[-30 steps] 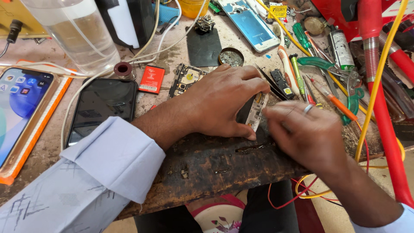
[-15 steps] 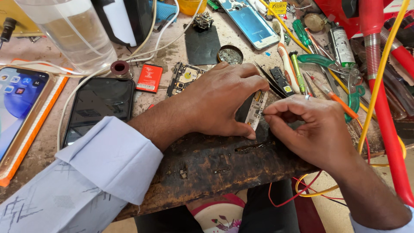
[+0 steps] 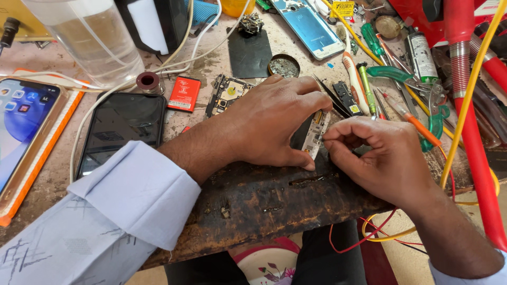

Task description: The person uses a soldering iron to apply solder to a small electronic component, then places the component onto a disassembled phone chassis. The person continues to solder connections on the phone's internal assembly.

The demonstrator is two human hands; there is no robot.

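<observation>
My left hand (image 3: 272, 124) lies over a small phone body (image 3: 315, 134), thumb and fingers clamped around it so that it stands on its edge on the worn wooden bench (image 3: 264, 200). Only a pale strip of the phone's inner frame shows between the fingers. My right hand (image 3: 383, 158) is curled beside it, with fingertips pinched together right at the phone's edge. Whether anything is pinched between those fingertips is hidden.
A circuit board (image 3: 227, 95) and a red battery (image 3: 184, 94) lie behind my left hand. A dark phone (image 3: 122, 129) and a lit phone in an orange case (image 3: 24, 126) lie left. Screwdrivers (image 3: 364, 87), tweezers (image 3: 330, 95), pliers (image 3: 422, 95), cables and a clear jar (image 3: 90, 37) crowd the back and right.
My right hand has drawn in towards the phone and its fingers have closed into a pinch at the phone's edge. My left hand keeps its hold in the same place.
</observation>
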